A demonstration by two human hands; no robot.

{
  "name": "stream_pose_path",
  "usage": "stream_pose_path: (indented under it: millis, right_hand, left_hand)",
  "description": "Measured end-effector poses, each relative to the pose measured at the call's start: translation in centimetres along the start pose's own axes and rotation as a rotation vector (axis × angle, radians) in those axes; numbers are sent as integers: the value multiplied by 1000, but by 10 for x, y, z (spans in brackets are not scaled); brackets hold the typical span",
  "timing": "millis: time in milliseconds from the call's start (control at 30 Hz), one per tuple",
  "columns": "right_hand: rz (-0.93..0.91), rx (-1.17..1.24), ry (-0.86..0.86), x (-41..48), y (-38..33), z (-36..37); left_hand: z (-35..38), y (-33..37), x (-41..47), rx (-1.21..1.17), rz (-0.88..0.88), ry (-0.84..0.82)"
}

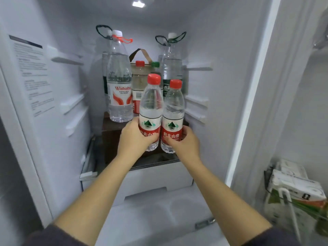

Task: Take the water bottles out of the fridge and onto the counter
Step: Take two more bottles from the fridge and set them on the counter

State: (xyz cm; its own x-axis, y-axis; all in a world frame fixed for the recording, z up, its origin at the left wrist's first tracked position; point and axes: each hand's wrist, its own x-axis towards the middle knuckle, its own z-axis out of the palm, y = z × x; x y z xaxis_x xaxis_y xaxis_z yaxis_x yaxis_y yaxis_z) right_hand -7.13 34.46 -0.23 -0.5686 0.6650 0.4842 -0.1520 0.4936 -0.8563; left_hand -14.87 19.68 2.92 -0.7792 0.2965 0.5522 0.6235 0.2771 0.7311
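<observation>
Inside the open fridge, my left hand (135, 137) grips the lower part of a small red-capped water bottle (151, 103). Right beside it, touching, my right hand (184, 142) grips a second small red-capped bottle (174, 107). Both bottles are upright, at the front of the dark glass shelf (113, 125); whether they rest on it or are lifted I cannot tell. Behind them stand a large Wahaha bottle (119, 86) with an orange handle, a large green-labelled bottle (171, 68), and a bag (140, 80) holding more bottles with red and green caps.
Another large bottle with a dark loop handle (104, 71) stands behind the Wahaha one. White fridge walls close in on both sides, with shelf rails. A white drawer (159, 176) sits below the shelf. At the right, a door bin holds packages (294, 187).
</observation>
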Motion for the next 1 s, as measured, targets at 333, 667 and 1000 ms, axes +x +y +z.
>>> stream_pose_path:
  millis: [333, 667, 1000]
  right_hand:
    - [157, -26, -135, -79, 66, -5]
    - [288, -72, -175, -116, 128, -1]
    - [352, -61, -220, -111, 153, 2]
  left_hand:
    - [27, -81, -106, 55, -271, -46]
    - [41, -131, -159, 116, -437, -9]
    - [37, -151, -154, 134, -445, 0]
